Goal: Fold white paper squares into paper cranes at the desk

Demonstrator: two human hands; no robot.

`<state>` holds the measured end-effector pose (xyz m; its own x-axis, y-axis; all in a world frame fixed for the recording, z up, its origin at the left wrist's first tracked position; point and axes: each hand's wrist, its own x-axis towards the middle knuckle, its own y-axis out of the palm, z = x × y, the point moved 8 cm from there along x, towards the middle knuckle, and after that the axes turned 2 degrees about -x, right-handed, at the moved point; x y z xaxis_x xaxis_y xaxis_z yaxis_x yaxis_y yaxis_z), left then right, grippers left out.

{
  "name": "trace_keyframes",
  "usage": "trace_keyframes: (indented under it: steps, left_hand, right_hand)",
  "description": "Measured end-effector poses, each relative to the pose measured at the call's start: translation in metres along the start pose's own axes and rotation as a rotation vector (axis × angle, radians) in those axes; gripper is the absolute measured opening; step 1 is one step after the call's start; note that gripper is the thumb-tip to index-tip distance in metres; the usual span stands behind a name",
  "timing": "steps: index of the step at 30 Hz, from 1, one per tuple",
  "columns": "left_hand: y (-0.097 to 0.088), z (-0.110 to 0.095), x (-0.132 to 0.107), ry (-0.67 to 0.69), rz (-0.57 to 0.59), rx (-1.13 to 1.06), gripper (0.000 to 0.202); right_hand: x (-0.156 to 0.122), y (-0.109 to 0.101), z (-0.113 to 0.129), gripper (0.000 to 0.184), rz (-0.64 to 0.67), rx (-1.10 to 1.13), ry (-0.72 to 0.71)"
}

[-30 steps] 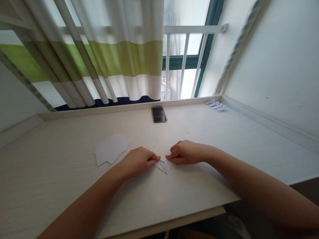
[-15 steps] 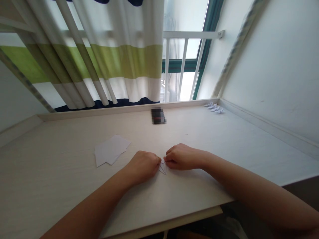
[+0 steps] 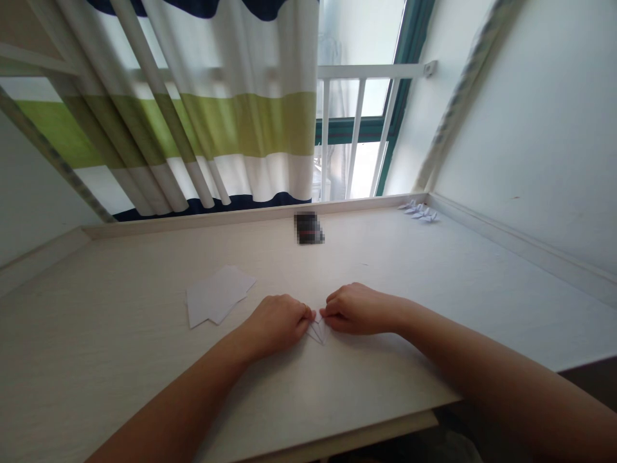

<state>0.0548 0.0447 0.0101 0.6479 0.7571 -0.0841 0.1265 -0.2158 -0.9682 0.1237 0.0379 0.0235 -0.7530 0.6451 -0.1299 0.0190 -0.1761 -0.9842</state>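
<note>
1. Work surface. In the head view, the bare desk [image 3: 385, 386] runs from the bottom of the frame back to a raised rim.

2. Workpiece. I locate the paper [image 3: 318, 330] just below the centre of the frame: white, folded, with creases meeting at a point that faces the near edge.

3. Grip. I read the left hand [image 3: 282, 325] as pinched, thumb and fingers together on the paper's far left part. The right hand [image 3: 357, 310] is likewise clamped on its far right part. The two sets of fingertips are near each other, a narrow gap between them. The fingers hide how much paper each pinch takes in.

4. Handling. I rate the paper as very light, thin and soft across a single layer, stiffer where folds stack. It should tear or crumple under a hard pull and skid on the smooth desk if pushed. I would hold it at the layered edges with the pads, lightly, and keep nails off the creases.

5. Surroundings. Loose sheets [image 3: 219, 297] overlap left of centre. Beyond, a blurred dark item [image 3: 308, 229] sits near the rim, upper centre; I cannot identify it. Small folded pieces [image 3: 418, 211] cluster at upper right. Behind the rim hangs a curtain [image 3: 255, 125].
</note>
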Motion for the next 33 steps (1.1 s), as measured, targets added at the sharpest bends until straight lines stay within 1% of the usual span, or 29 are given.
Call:
trace_keyframes:
  steps: [6,10,14,17,21,23,26,29,31,33]
  left_hand:
    - [-0.002,0.003,-0.003,-0.006,0.015,-0.135,0.027]
    - [0.000,0.006,-0.001,-0.020,0.010,-0.232,0.030]
    - [0.001,0.009,0.001,-0.041,-0.032,-0.255,0.034]
    - [0.003,0.011,0.002,-0.062,-0.051,-0.307,0.034]
    - [0.003,0.017,0.003,-0.134,-0.095,-0.459,0.032]
    - [0.003,0.020,0.003,-0.146,-0.114,-0.515,0.031]
    - [0.003,0.022,0.003,-0.150,-0.150,-0.533,0.027]
    - [0.004,0.027,0.003,-0.200,-0.183,-0.596,0.029]
    - [0.007,0.029,0.004,-0.222,-0.174,-0.691,0.030]
    - [0.009,0.027,0.005,-0.217,-0.160,-0.794,0.028]
  right_hand:
    - [0.001,0.001,-0.005,0.022,0.001,0.095,0.000]
    - [0.003,0.003,-0.010,0.021,-0.015,0.169,0.014]
    - [0.005,0.005,-0.014,0.020,-0.045,0.159,0.042]
    - [0.005,0.004,-0.012,0.020,-0.102,0.109,0.000]
    - [0.005,0.001,-0.011,0.020,-0.183,0.040,-0.023]
    - [0.005,0.002,-0.011,0.020,-0.194,0.026,-0.016]
    - [0.006,0.002,-0.010,0.020,-0.207,0.017,-0.008]
    - [0.006,-0.002,-0.009,0.020,-0.248,0.057,-0.006]
    - [0.004,-0.005,-0.009,0.019,-0.285,0.119,-0.003]
    - [0.003,-0.009,-0.010,0.018,-0.326,0.189,0.005]
